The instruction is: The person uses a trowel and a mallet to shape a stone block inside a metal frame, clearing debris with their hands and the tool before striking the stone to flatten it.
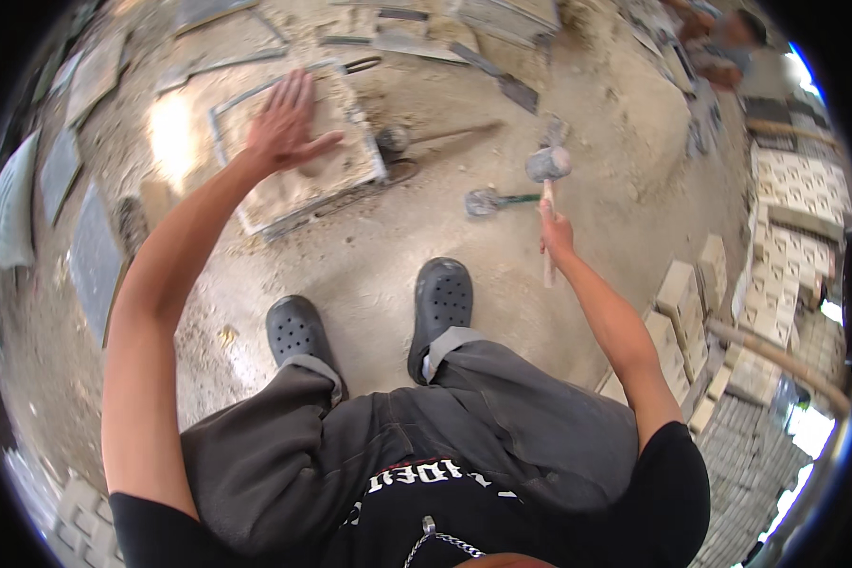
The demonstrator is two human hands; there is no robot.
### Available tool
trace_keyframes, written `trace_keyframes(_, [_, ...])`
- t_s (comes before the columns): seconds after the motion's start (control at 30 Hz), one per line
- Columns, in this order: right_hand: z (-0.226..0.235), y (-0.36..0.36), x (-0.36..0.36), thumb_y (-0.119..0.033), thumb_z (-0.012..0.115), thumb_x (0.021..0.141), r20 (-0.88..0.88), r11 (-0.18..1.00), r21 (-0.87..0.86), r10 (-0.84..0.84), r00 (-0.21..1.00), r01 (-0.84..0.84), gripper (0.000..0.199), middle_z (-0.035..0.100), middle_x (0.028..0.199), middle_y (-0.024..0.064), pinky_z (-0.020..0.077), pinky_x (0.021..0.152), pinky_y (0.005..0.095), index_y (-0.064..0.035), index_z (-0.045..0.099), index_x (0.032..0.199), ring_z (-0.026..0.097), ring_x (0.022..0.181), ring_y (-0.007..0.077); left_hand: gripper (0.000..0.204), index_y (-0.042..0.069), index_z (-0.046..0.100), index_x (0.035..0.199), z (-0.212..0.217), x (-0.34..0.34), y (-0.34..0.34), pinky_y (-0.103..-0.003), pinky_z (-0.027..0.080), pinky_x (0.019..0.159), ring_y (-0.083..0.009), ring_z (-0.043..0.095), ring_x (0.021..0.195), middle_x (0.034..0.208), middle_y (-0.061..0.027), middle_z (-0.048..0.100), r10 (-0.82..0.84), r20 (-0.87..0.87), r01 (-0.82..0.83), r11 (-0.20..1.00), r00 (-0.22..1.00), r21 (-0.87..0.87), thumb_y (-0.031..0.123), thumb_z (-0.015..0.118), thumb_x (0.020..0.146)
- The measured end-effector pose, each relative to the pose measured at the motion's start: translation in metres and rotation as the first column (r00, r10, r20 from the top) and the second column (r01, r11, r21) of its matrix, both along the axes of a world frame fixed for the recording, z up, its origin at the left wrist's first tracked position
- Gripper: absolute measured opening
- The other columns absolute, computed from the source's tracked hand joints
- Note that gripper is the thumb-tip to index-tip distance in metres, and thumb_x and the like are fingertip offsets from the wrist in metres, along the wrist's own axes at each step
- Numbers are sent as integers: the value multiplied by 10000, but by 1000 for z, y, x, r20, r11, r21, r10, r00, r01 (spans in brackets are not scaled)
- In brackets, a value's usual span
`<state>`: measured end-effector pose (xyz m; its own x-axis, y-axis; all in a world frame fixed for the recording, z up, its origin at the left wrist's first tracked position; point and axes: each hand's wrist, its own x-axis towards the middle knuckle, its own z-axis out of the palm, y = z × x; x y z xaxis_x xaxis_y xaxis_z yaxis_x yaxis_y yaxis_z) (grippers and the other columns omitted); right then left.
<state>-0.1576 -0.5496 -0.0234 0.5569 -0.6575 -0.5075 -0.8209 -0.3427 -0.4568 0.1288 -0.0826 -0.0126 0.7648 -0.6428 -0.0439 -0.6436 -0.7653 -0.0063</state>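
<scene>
My left hand point(289, 123) lies with fingers spread on the sandy fill inside a rectangular metal frame point(328, 197) on the floor. Whether it presses down or just rests there cannot be told. My right hand point(557, 234) is closed round the wooden handle of a mallet point(547, 165), its thick grey head raised at the top. Just left of the mallet is a green-handled tool point(516, 200) with a dusty, pale head. Beside the frame's right edge sits a dark round-headed tool point(395, 139) with a long thin handle.
Grey slabs point(97, 256) lie along the left. A long flat-bladed tool point(506, 83) is beyond the frame. A sand heap point(648, 118) rises at far right, near another person point(724, 43). Pale moulded blocks point(795, 199) stack on the right. My shoes point(442, 303) stand nearer than the frame.
</scene>
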Motion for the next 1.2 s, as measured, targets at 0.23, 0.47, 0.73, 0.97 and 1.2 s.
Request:
trace_keyframes(0.23, [-9,-24,-31,-671,606,871,27,997,29,-67,997,66,641,520,538,35,434,398,324,-47,571,728,534,420,150,1174,-102,138,1531,21,-36,-11,-424,87,1247,-356,103,1523,1617,-260,143,-86,-60,91,992,994,83,839,319,852])
trace_keyframes(0.47, [-22,-21,-9,-596,616,908,81,986,156,44,996,-56,596,524,558,28,422,393,306,-49,551,679,520,409,138,1203,-91,93,1539,20,-42,-11,-411,58,1250,-324,69,1531,1630,-244,94,-131,-48,133,989,990,64,865,290,836])
trace_keyframes(0.73, [-32,-28,36,-498,571,966,121,981,67,174,977,-183,492,622,657,70,486,526,327,-19,683,944,609,540,166,963,-8,119,1565,15,-45,18,-402,59,1252,-314,93,1531,1640,-194,126,-33,-135,-1,969,990,-249,669,419,948])
trace_keyframes(0.97, [-63,-85,37,-507,516,955,-62,815,-505,295,954,-284,571,641,1217,195,448,983,474,-50,590,1288,591,1170,332,991,17,67,1574,10,-116,40,-418,24,1251,-293,44,1533,1654,-167,50,-278,-112,267,958,954,-102,668,457,936])
trace_keyframes(1.2, [-66,-112,47,-441,562,918,-438,812,-382,262,860,-442,546,616,1267,188,438,1001,543,-38,527,1284,576,1201,371,1024,-18,149,1559,29,-125,38,-392,105,1258,-282,113,1530,1647,-168,115,-276,-171,290,955,946,57,666,525,898])
